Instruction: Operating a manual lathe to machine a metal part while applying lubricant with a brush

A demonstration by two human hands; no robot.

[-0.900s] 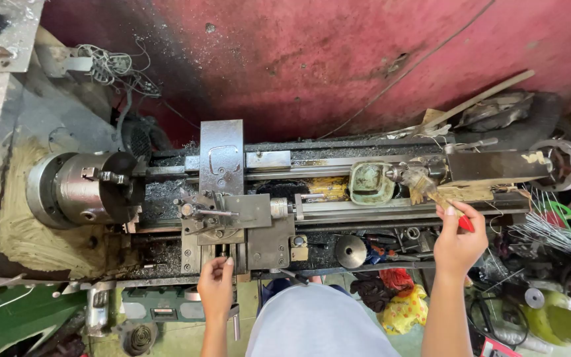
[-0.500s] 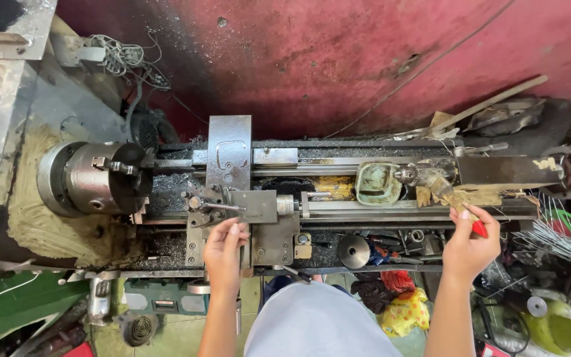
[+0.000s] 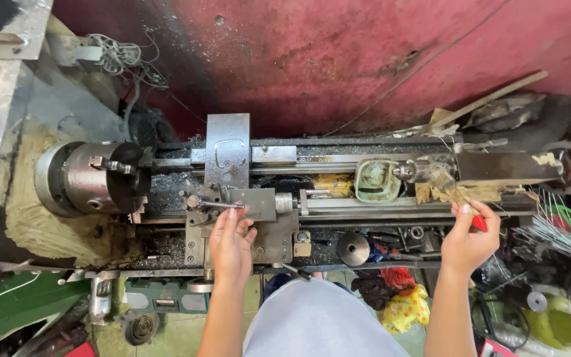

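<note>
Moved: left hand (image 3: 231,243) has slid up from the front edge of the lathe onto the tool post (image 3: 207,201); the right hand (image 3: 468,239) stayed near the tailstock end with its red-handled brush (image 3: 460,201).
Landmark: the round chuck (image 3: 94,177) sits at the left end of the lathe.
Left grip: fingers lie spread and flat on the small handle of the tool post, just right of the chuck. It is resting there, not pinching.
Right grip: fingers are pressed together around the red handle, far right of the chuck. The bristles touch the dusty spot beside the drill chuck (image 3: 412,172).
Other things: a green dish (image 3: 375,180) lies on the lathe bed, between the tool post and the brush.
Risk one: the left fingers are close to the chuck. If the chuck turned, it could likely catch them.
Risk two: sharp metal bits lie in the tray under the chuck. A slip of the left hand could mean a cut.
Risk three: hard sweeping could probably flick dust and chips up toward the person's eyes.
Risk four: the brush might knock the green dish off the bed.
</note>
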